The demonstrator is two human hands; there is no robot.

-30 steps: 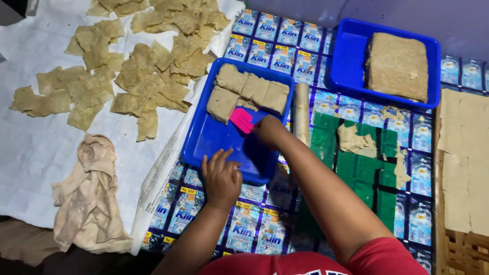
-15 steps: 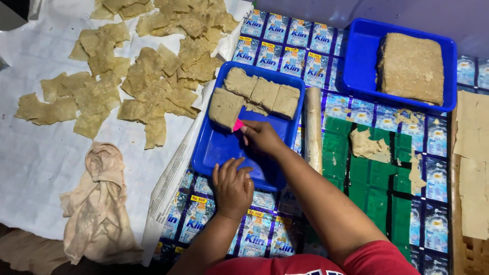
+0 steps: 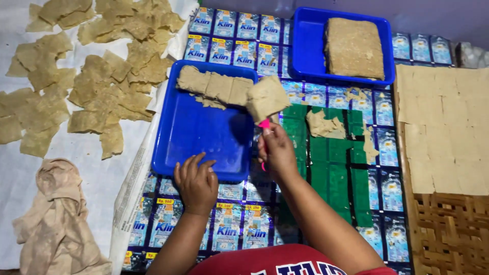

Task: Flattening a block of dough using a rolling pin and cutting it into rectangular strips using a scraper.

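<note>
Head view: right hand [image 3: 277, 150] grips a pink scraper [image 3: 264, 124] lifting a dough square [image 3: 266, 97]; left hand [image 3: 196, 183] rests spread on blue tray [image 3: 204, 137].

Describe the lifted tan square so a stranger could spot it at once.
Find the nearer blue tray, the one the left hand steadies. At its far right corner, the right hand holds a pink-handled tool carrying one tan dough square. Unlike the row of squares lying flat in the tray, it is raised and tilted.
</note>
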